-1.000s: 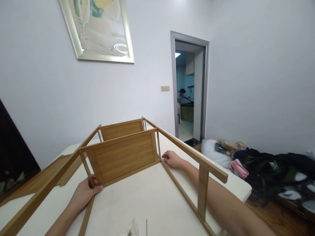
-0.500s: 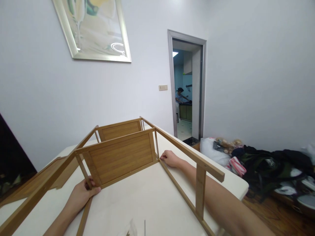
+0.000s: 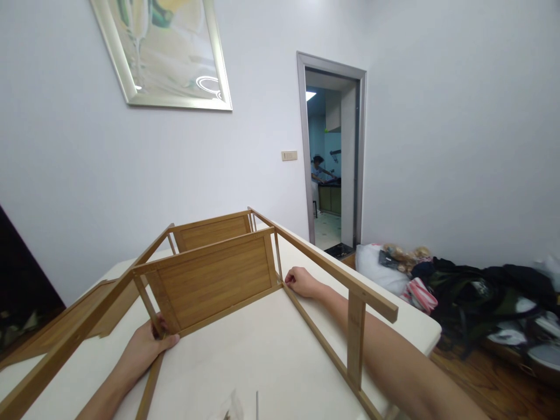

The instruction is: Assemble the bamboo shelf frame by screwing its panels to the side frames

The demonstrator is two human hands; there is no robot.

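A brown wooden shelf frame [image 3: 321,252] lies on its side on a white table, with a shelf panel [image 3: 214,280] standing upright between its rails. Another panel [image 3: 214,228] shows farther back in the same frame. My left hand [image 3: 151,344] is wrapped round the frame's lower left rail where the nearer panel's corner meets it. At the opposite lower corner, my right hand [image 3: 300,282] has its fingers pinched together beside the joint. Whatever those fingertips hold is too small to make out.
On the white table [image 3: 245,350], a clear plastic bag [image 3: 231,405] and a thin metal rod [image 3: 258,404] lie near the front. Loose wooden boards [image 3: 87,315] rest at left. Bags and clothes [image 3: 476,297] are piled at right. A person [image 3: 321,170] is beyond the doorway.
Both hands and the shelf frame keep almost the same positions. The view has shifted very slightly.
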